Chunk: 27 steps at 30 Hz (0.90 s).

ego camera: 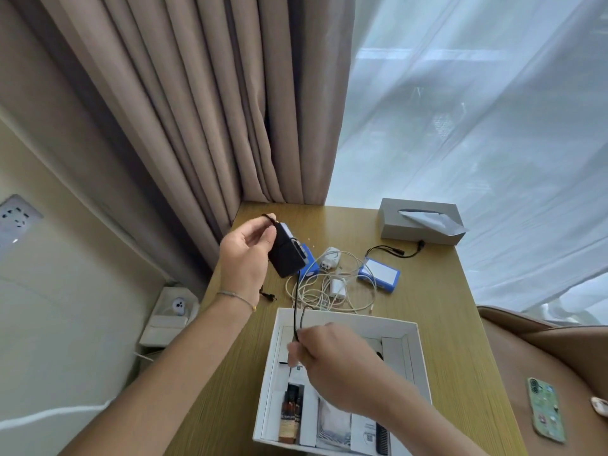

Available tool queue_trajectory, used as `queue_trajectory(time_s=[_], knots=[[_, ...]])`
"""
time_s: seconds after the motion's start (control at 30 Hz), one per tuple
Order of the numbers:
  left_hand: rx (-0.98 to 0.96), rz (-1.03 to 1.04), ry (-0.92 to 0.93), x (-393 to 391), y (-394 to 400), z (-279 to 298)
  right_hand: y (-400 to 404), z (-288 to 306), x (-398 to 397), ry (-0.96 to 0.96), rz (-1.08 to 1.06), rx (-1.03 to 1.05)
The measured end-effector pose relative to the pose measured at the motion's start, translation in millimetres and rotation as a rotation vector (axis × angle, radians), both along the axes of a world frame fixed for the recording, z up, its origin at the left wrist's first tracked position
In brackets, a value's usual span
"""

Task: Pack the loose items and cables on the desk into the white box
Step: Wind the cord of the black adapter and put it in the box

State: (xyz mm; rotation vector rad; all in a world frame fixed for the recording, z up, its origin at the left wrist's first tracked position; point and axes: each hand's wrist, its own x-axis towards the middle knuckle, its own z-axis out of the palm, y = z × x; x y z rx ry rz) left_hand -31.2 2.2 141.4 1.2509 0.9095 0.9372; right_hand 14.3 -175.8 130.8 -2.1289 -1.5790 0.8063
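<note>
Head view showed the left hand (245, 255) raised above the tabletop (437, 311), its grip clamped on a black adapter (287, 256) held by thumb and fingers at its upper end. From the adapter a black cable (297, 307) hung down to the right hand (332, 360), whose blurred fingers pinched it just over the white box (416, 363). White cables (329, 291) and a blue pack (379, 274) lay beyond the box.
</note>
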Motion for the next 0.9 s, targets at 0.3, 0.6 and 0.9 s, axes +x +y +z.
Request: queue_trajectory(time_s=[0.3, 0.6, 0.9], knots=[[-0.838, -0.382, -0.251, -16, -15, -11, -6, 13, 36, 0.044, -0.098, 0.014], [-0.946, -0.241, -0.391, 2, -15, -1, 6, -64, 36, -0.206, -0.231, -0.239], [-0.141, -0.144, 0.089, 10, -31, -47, 1, 14, 5, -0.287, 0.144, 0.003]])
